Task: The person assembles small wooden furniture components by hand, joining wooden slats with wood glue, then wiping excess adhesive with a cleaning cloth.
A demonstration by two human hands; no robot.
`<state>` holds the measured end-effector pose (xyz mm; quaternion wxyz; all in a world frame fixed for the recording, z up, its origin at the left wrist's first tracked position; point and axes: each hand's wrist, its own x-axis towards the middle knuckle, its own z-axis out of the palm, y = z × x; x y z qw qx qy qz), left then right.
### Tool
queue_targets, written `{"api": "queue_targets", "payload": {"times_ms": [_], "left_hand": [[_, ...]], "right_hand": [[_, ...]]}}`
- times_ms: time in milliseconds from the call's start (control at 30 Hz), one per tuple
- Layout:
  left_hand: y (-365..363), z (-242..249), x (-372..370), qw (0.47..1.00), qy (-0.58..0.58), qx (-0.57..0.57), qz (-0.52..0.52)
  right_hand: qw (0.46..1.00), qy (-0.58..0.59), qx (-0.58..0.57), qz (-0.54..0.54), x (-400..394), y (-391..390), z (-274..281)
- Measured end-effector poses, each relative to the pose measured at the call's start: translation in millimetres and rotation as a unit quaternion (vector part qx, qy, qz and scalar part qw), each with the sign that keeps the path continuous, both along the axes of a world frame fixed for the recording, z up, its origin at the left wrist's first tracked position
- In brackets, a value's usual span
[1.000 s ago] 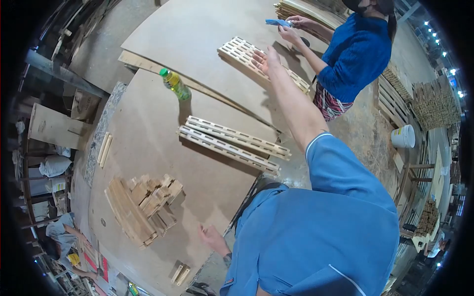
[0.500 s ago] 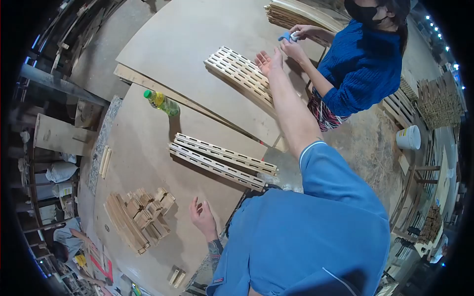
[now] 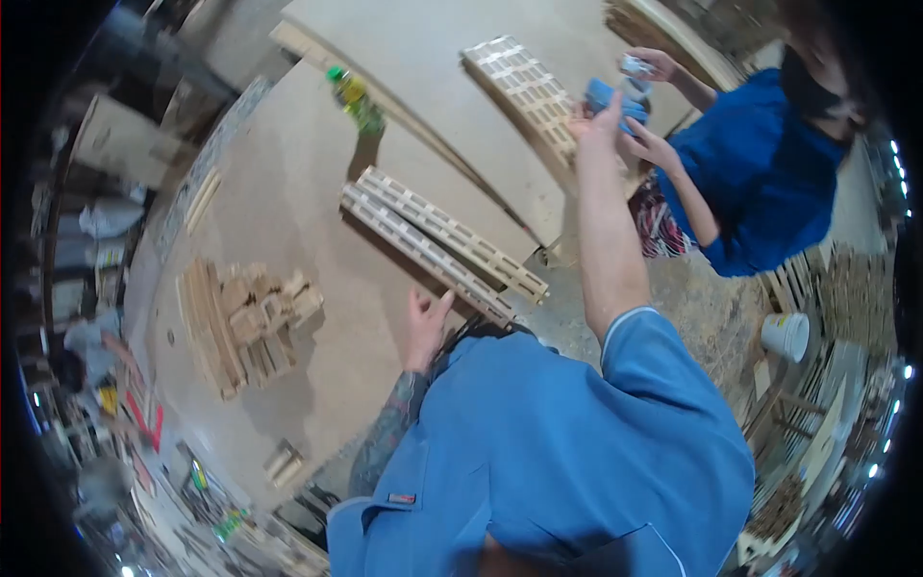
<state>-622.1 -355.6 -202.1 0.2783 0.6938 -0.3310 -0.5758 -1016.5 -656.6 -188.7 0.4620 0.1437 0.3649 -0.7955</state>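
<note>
At the far edge of the upper board, the person's right hand (image 3: 598, 120) is stretched out at arm's length, fingers spread and open, just touching or overlapping a small blue pad (image 3: 604, 96) that a co-worker in a dark blue knitted top (image 3: 769, 183) holds between their own hands (image 3: 646, 144); whether the right hand has any grip on it cannot be told, since the picture is blurred there. Just beside that hand lies a pale slotted wooden panel (image 3: 524, 85), flat on the upper brown fibreboard sheet (image 3: 433, 48). Nearer the person, the left hand (image 3: 425, 322) rests open, fingers loosely raised, holding nothing, by the near edge of the lower brown fibreboard tabletop (image 3: 288, 221). Close above it two long slotted wooden strips (image 3: 437, 245) lie side by side, touching, running diagonally across the tabletop. Further left sits a loose heap of short wooden blocks and slats (image 3: 245, 322), and a green-capped plastic bottle of yellow drink (image 3: 356, 101) stands near the top edge of that tabletop. A small pair of wooden blocks (image 3: 282, 464) lies near the lower rim. Beyond the boards the concrete workshop floor is dusty, with a white plastic bucket (image 3: 785, 335) at the right and stacked timber around the walls.
</note>
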Motion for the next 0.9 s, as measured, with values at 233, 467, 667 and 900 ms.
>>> {"api": "queue_targets", "payload": {"times_ms": [233,467,667,900], "left_hand": [[-23,-6,-55,0.985,-0.082,-0.147,-0.028],[-32,-4,-47,0.984,-0.101,-0.142,-0.047],[-55,-20,48,0.964,-0.189,-0.181,-0.034],[54,7,47,0.948,-0.256,-0.184,-0.05]], "right_hand": [[0.869,0.422,0.106,0.237,115,130,-8],[0.566,0.608,0.121,0.544,191,209,-31],[0.756,0.265,0.082,0.593,258,210,-22],[0.577,0.671,0.064,0.461,218,138,-3]]}}
